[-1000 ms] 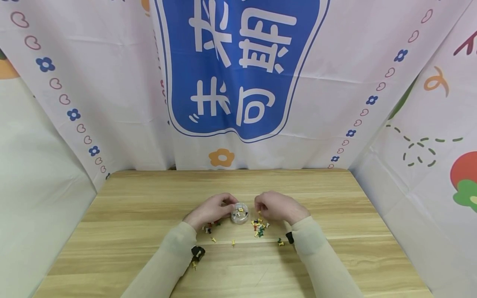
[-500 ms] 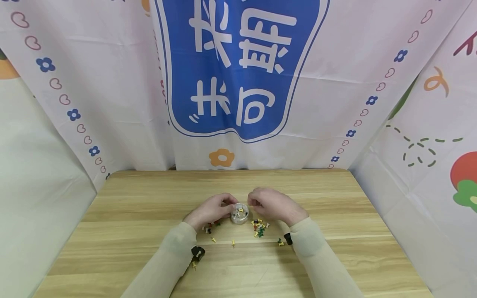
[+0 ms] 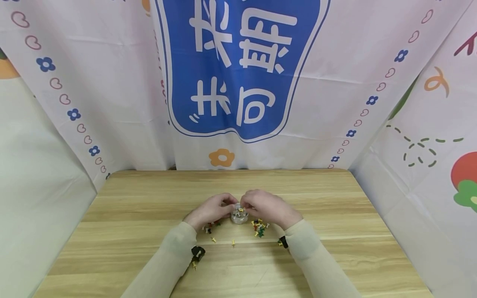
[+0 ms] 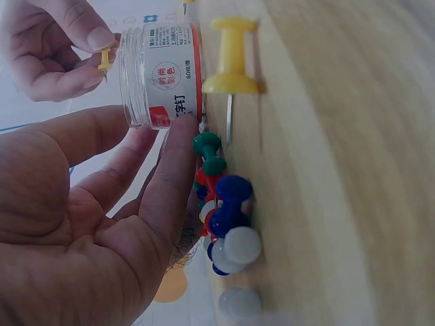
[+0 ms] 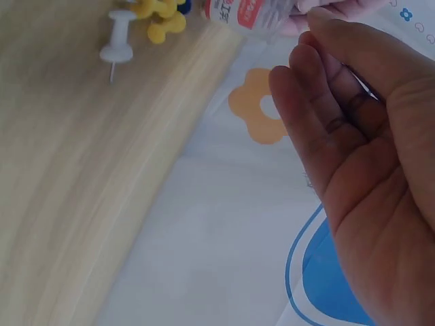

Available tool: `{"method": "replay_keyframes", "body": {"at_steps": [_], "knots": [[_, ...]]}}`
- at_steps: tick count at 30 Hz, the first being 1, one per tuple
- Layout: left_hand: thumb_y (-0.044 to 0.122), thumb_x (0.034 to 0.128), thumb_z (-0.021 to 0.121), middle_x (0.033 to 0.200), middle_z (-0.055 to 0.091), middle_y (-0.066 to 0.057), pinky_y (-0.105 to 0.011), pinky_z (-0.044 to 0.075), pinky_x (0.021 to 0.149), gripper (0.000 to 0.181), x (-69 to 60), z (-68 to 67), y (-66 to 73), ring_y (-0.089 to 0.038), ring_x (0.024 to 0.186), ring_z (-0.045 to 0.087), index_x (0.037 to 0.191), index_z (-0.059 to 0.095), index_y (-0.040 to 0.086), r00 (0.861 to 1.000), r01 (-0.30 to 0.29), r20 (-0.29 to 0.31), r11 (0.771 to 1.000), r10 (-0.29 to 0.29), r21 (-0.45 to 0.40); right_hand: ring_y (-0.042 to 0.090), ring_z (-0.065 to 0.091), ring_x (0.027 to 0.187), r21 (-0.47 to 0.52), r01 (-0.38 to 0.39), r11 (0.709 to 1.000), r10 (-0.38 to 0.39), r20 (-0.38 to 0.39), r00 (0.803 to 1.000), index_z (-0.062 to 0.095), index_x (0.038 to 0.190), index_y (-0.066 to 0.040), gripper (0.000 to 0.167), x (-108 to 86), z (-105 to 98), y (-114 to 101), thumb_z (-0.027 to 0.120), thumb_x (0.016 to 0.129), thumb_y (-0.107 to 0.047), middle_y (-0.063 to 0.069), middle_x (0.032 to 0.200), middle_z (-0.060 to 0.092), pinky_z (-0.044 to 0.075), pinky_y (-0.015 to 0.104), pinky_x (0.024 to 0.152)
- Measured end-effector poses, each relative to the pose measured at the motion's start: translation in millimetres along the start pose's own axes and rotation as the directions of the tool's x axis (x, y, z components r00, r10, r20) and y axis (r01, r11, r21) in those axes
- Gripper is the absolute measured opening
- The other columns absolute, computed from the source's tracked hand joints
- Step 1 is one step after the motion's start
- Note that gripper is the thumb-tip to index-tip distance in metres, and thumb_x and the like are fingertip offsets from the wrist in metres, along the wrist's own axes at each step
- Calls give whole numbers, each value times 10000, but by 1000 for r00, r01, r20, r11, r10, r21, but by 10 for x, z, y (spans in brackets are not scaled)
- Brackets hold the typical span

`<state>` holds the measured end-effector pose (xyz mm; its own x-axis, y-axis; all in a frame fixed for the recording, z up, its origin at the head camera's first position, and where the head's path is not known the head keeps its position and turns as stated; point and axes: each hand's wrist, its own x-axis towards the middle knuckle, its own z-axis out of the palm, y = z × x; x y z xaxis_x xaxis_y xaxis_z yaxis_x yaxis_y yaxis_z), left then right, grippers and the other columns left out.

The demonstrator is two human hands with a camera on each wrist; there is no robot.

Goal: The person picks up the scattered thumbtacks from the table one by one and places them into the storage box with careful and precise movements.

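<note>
A small clear plastic jar point(image 3: 239, 219) with a printed label stands on the table, with a few push pins inside. My left hand point(image 3: 213, 210) holds it from the left, fingers and thumb about its side; the left wrist view shows this hand point(image 4: 102, 210) close up. Between thumb and finger, my right hand point(image 3: 269, 207) pinches a yellow push pin point(image 4: 105, 60) right by the jar's open mouth. In the right wrist view the right hand point(image 5: 367, 149) hides that pin.
Mixed push pins point(image 3: 259, 227) lie in a pile right of the jar. More push pins point(image 4: 228, 204) lie beside the left hand, and a few loose yellow ones point(image 3: 233, 243) are scattered nearer. Behind the wooden table point(image 3: 149, 182) hangs a printed cloth point(image 3: 316, 124).
My right hand has moved left from over the right pile to the jar's mouth. The left hand and the jar have stayed in place.
</note>
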<state>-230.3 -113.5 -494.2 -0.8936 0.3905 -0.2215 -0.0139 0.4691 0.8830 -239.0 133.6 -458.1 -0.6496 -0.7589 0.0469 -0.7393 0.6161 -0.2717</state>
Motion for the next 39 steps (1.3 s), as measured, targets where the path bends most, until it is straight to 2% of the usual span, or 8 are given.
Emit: {"method": "replay_keyframes", "body": {"at_steps": [7, 18, 26, 30, 34, 39], "knots": [[231, 1178, 717, 1408, 773, -119, -367, 664, 1005, 226, -7, -7, -10, -196, 1165, 735, 1354, 780, 104, 1000, 2, -7, 1000, -2, 23, 166, 783, 1092, 15, -5, 1000, 5, -7, 1000, 845, 1254, -113, 151, 1, 18, -6, 818, 1106, -106, 27, 1233, 835, 684, 332, 965], [220, 1166, 726, 1401, 773, -120, -396, 663, 1029, 225, 1, -1, 8, -219, 1176, 739, 1351, 780, 104, 1000, 8, -3, 1000, -8, 22, 163, 789, 1092, 5, -24, 1000, 24, -42, 999, 842, 1238, -138, 139, -111, -49, 61, 839, 1106, -178, -5, 1226, 837, 685, 373, 968], [185, 1155, 728, 1382, 777, -125, -358, 644, 990, 221, 7, 11, 4, -214, 1169, 725, 1346, 785, 89, 1000, -1, -13, 1000, 2, 17, 96, 734, 991, 20, -89, 996, 89, 30, 996, 849, 1157, -174, 85, -192, -42, 137, 819, 1090, -130, -36, 1149, 824, 657, 326, 904], [191, 1150, 738, 1379, 778, -119, -352, 637, 981, 219, 1, 12, -2, -212, 1165, 723, 1341, 787, 97, 1000, -2, -15, 1000, 2, 22, 70, 715, 925, -6, -85, 996, 85, 61, 995, 838, 1112, -173, 70, -235, -7, 200, 839, 1075, -114, -38, 1092, 818, 640, 288, 847], [200, 1152, 739, 1375, 777, -113, -353, 638, 982, 214, -2, 10, -3, -211, 1164, 723, 1337, 788, 104, 1000, -1, -17, 1000, 2, 19, 33, 624, 838, -19, -71, 997, 73, 83, 994, 819, 1058, -167, 75, -276, -10, 225, 835, 1068, -95, -54, 993, 771, 584, 248, 777], [194, 1157, 732, 1378, 770, -115, -362, 650, 994, 205, -9, 11, 2, -212, 1174, 725, 1333, 786, 104, 1000, 5, -16, 1000, -5, 5, 20, 602, 839, -35, -46, 998, 50, 132, 990, 809, 1037, -170, 122, -288, 1, 230, 833, 1039, -50, -55, 975, 765, 583, 237, 793]]}}
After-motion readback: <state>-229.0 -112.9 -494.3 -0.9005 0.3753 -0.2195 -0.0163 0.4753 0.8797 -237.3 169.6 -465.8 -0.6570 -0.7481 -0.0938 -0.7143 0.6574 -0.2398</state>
